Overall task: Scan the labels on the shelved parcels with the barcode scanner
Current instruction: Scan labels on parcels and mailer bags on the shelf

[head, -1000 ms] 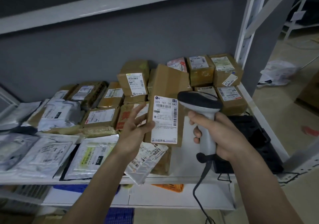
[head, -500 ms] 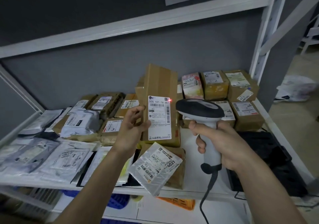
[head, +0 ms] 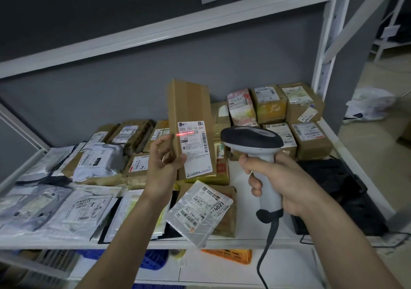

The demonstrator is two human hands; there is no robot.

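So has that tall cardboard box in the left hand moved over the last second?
Yes. The tall box has risen and stands more upright against the stacked parcels behind; the left hand holds it, and the scanner's red line now crosses its label.

A: From where does the single view look?

B: From the person's head, forward and down onto the white metal shelf (head: 249, 242) with parcels.

A: How near is it?

B: Near. Both forearms enter from the bottom edge, and the shelf fills the middle.

A: What is at the sides?

B: The grey wall (head: 124, 88) behind, and the pale floor (head: 375, 146) at right.
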